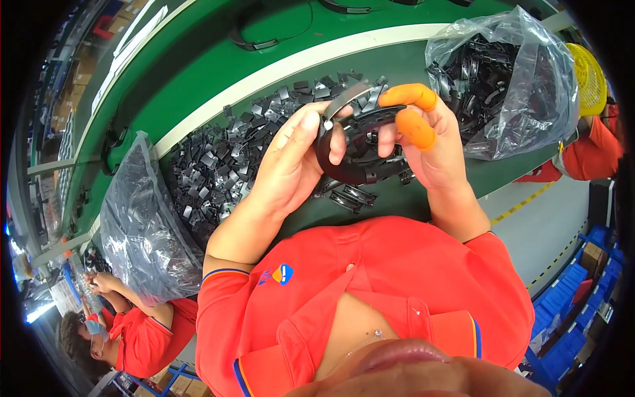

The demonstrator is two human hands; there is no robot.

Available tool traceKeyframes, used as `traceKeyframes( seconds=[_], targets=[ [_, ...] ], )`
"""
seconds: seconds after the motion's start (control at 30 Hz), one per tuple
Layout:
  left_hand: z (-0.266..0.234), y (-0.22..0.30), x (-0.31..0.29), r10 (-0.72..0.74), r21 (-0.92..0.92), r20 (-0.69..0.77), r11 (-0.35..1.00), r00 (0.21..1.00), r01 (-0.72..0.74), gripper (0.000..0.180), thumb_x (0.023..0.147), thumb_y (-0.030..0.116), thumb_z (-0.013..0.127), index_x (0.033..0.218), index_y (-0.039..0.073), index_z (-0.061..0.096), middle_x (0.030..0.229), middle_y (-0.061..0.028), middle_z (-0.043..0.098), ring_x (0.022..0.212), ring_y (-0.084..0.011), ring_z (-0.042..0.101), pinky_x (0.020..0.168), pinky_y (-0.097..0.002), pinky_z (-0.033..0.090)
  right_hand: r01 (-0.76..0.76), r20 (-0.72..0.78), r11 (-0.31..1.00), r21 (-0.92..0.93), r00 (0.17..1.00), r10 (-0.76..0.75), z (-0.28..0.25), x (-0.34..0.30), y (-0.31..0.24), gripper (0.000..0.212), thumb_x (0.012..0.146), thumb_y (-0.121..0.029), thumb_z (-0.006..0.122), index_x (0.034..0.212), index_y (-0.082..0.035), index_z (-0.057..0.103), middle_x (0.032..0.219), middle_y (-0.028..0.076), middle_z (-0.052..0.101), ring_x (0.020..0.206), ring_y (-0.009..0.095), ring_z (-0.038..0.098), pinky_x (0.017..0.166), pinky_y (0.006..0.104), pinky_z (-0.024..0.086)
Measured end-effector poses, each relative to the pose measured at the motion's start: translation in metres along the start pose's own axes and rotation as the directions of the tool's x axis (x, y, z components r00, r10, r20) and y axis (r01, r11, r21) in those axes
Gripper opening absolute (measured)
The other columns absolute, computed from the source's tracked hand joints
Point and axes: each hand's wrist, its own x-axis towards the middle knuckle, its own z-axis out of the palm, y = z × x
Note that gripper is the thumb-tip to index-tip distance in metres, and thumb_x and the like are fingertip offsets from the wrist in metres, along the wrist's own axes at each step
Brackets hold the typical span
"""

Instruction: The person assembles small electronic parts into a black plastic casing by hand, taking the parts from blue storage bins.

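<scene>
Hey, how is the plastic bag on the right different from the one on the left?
The right bag is clear, so the black curved parts inside show plainly; the left bag looks grey and clouded, with contents hard to make out. The right bag lies near the right hand, which wears orange finger cots; the left bag lies beyond the left hand, past the pile of small parts. Both are crinkled plastic on the green bench.

Loose black clips point(218, 159) cover the bench point(503, 173) from its middle to the left edge, leaving no bare gap there. A full dark bag point(142, 225) blocks the near left corner; a clear bag of parts point(509, 79) blocks the right end. Bare green strips show along the near edge under the left hand point(291, 159) and right hand point(430, 139).
</scene>
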Motion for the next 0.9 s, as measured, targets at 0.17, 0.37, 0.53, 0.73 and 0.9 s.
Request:
traceKeyframes(
  seconds=[0.17, 0.37, 0.53, 0.73, 0.9],
  targets=[
    [0.002, 0.0, 0.001, -0.018, -0.021, -0.019, 1.0, 1.0, 0.017, 0.046, 0.09, 0.038, 0.049, 0.118, 0.001, 0.047, 0.075, -0.0004, 0.05, 0.069, -0.0084, 0.045, 0.066, -0.0215, 0.038, -0.03, -0.011, 0.999, -0.015, 0.999, 0.03, 0.006, 0.004, 0.004, 0.025, 0.09, -0.015, 0.051, 0.108, 0.003, 0.051, 0.079, 0.011, 0.06, 0.062, 0.016, 0.058, 0.057, 0.0254, 0.049],
    [0.0, 0.0, 0.004, -0.035, 0.069, -0.032, 0.997, 0.999, 0.038, 0.045, 0.088, 0.037, 0.053, 0.117, 0.003, 0.048, 0.075, -0.0005, 0.053, 0.068, -0.0077, 0.047, 0.064, -0.0207, 0.04, -0.039, -0.015, 0.999, -0.003, 0.999, 0.039, 0.007, 0.004, 0.008, 0.029, 0.091, -0.019, 0.049, 0.11, 0.003, 0.05, 0.078, 0.012, 0.06, 0.061, 0.017, 0.058, 0.056, 0.0262, 0.049],
    [-0.003, -0.001, 0.004, -0.042, 0.089, -0.039, 0.995, 0.998, 0.046, 0.038, 0.089, 0.034, 0.053, 0.11, 0.003, 0.051, 0.077, -0.002, 0.056, 0.069, -0.0078, 0.049, 0.065, -0.0206, 0.041, -0.065, 0.105, 0.936, 0.345, 0.994, 0.03, -0.008, 0.001, 0.024, 0.042, 0.091, -0.035, 0.047, 0.11, 0.001, 0.051, 0.077, 0.008, 0.059, 0.06, 0.017, 0.056, 0.059, 0.0287, 0.048],
    [-0.005, -0.005, 0.003, -0.079, 0.051, -0.019, 0.996, 0.997, 0.08, 0.035, 0.089, 0.034, 0.053, 0.107, 0.004, 0.052, 0.077, -0.0018, 0.056, 0.068, -0.0077, 0.049, 0.064, -0.0205, 0.041, -0.269, 0.037, 0.911, 0.312, 0.962, 0.271, 0.006, 0.005, 0.013, 0.054, 0.091, -0.043, 0.043, 0.118, 0.003, 0.049, 0.088, 0.009, 0.06, 0.079, 0.016, 0.056, 0.077, 0.0279, 0.045],
    [-0.004, -0.005, 0.001, -0.062, 0.005, -0.029, 0.998, 0.998, 0.062, 0.035, 0.088, 0.034, 0.053, 0.107, 0.004, 0.051, 0.077, -0.0019, 0.056, 0.068, -0.0077, 0.049, 0.064, -0.0204, 0.041, 0.153, -0.029, 0.953, -0.262, 0.986, -0.166, 0.001, 0.003, 0.009, 0.036, 0.092, -0.024, 0.047, 0.112, 0.005, 0.055, 0.102, 0.011, 0.061, 0.092, 0.016, 0.057, 0.084, 0.0284, 0.043]
  ],
)
